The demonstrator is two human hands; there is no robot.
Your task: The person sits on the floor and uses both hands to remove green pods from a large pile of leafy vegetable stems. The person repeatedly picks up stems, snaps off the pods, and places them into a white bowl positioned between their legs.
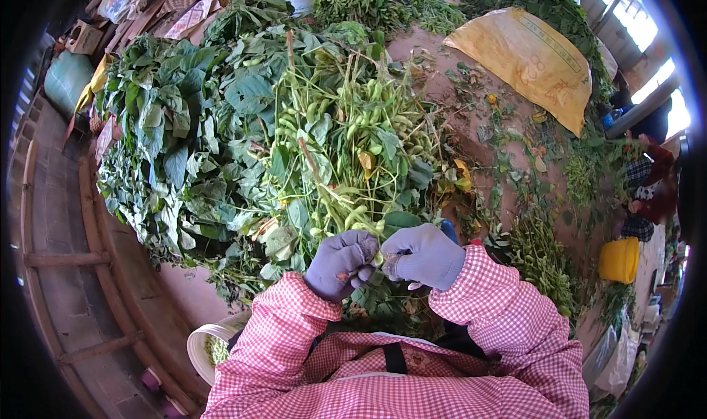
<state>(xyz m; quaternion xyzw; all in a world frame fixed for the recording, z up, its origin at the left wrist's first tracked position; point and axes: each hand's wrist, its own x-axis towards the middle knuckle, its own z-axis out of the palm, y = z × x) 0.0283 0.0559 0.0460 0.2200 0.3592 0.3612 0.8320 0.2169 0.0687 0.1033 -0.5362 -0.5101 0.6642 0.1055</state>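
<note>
Both hands wear grey-purple knit gloves with dirty fingertips. My left hand (342, 264) has its fingers curled at the base of a bunch of soybean plants, close to a green pod (379, 259). Just to the right, my right hand (422, 258) is bent towards the same pod, its fingertips near those of the left. Whether one or both hands pinch the pod is hard to see. Beyond them lie cut soybean plants (353, 115) with pods and bare stems. A leafy heap (165, 126) spreads to the left.
A white bucket (201, 358) holding green pods stands at my lower left. A wooden ladder (66, 260) lies at far left. At right are a yellow woven sack (525, 60), a yellow bucket (618, 260), plastic bags (616, 358) and another person (654, 181). Leaves litter the floor.
</note>
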